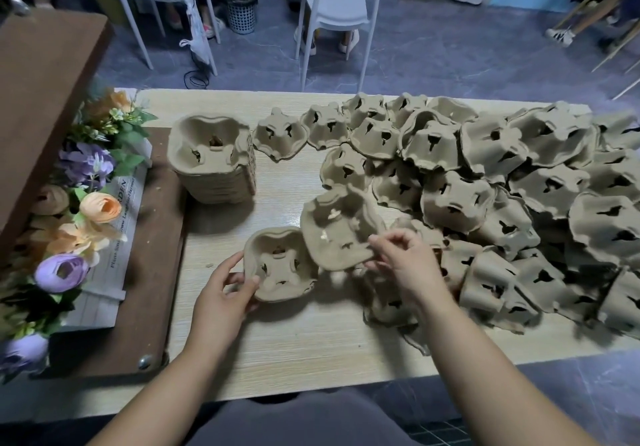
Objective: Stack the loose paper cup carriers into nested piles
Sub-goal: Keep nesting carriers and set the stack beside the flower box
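My left hand (227, 289) grips the near left rim of a brown pulp cup carrier (277, 265) that lies cups-up on the table. My right hand (398, 258) pinches the edge of a second carrier (337, 232), which is tilted in the air just right of the first and overlaps its rim. A tall nested pile of carriers (211, 158) stands cups-up at the table's far left. A big heap of loose carriers (502, 203), mostly upside down, covers the right half of the table.
The wooden table (277, 341) has bare surface in front of my hands. A brown board (152, 272) with a box of artificial flowers (79, 224) lies along the left edge. White chairs (332, 5) and a bin (240, 5) stand beyond the table.
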